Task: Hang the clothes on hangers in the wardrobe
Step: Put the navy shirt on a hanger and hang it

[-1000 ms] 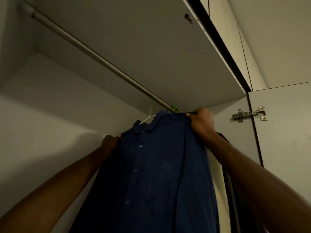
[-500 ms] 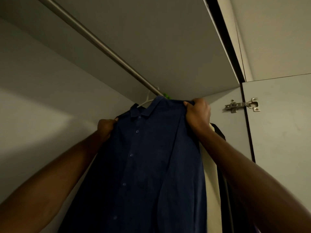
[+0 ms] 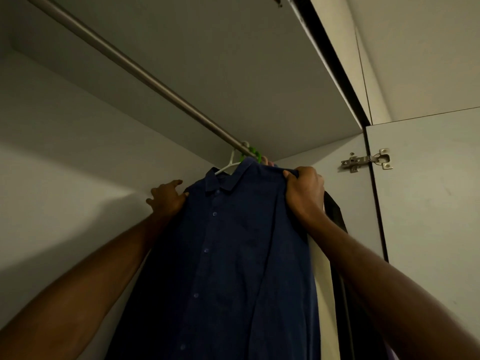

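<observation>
Shirt (image 3: 233,255), dark blue and buttoned, hangs on a white hanger (image 3: 230,163) hooked over the wardrobe rail (image 3: 145,74), so this garment looks nearly done. The right hand (image 3: 304,189) pinches its right shoulder; the left hand (image 3: 167,196), fingers spread, touches the left shoulder. Other garments hang just behind.

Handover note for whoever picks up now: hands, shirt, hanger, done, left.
Left hand: fingers spread, touching the blue shirt at its left shoulder.
Right hand: grips the shirt's right shoulder.
The shirt sits on the white hanger, whose hook is over the rail. Other garments hang just to its right.
Done: shirt hung.
Left: let go; likely more clothes to hang.
</observation>
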Motion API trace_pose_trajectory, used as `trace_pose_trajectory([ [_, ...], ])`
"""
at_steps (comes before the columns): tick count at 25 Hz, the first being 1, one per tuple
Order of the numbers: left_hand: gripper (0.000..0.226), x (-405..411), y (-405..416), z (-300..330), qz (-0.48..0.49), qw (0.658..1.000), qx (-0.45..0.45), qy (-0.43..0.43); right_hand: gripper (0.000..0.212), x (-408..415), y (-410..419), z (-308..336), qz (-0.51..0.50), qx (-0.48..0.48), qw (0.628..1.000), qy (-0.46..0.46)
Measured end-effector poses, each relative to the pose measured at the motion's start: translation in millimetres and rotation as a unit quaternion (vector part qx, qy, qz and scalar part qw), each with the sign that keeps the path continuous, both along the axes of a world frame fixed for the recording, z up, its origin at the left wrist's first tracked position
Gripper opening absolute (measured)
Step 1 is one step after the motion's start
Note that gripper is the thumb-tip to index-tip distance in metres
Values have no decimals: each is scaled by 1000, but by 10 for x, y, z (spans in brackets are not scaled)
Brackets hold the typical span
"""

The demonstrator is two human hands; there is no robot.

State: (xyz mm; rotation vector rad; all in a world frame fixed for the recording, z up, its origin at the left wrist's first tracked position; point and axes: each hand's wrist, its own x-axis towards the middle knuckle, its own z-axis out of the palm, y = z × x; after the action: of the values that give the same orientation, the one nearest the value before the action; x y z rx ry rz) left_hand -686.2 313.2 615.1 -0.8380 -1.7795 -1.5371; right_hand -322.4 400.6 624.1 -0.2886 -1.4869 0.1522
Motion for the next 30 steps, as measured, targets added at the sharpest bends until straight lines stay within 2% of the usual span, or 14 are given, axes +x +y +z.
trace_pose_trajectory([
  [1,57,61,-13,25,3,999,2,41,30,-13,-7,-24,-6,1,1000,-5],
  [4,63,296,36,139,-96,983,31,155,31,0,-27,-55,-3,3,1000,-16],
  [9,55,911,73,88,-154,970,30,186,27,106,69,-149,67,-25,997,-33],
  [13,56,1076,-23,-110,-164,976,50,131,21,208,22,-336,96,-32,994,-52],
  [16,52,1319,-120,-396,-161,977,51,129,13,346,-5,-498,135,-31,987,-80],
  [22,73,2036,-425,-1144,-134,990,42,19,14,620,-169,-1131,230,-76,950,-199],
  [24,76,2372,-580,-1441,-120,992,33,-10,17,710,-182,-1390,241,-92,945,-201],
  [27,72,2704,-847,-1979,-75,996,-10,-45,27,835,-303,-1852,176,-75,968,-165],
  [29,73,2883,-1072,-2339,63,992,-110,-28,45,930,-383,-2174,131,-30,981,-138],
  [30,74,2963,-1193,-2508,152,972,-180,2,59,957,-414,-2334,112,-2,985,-131],
])
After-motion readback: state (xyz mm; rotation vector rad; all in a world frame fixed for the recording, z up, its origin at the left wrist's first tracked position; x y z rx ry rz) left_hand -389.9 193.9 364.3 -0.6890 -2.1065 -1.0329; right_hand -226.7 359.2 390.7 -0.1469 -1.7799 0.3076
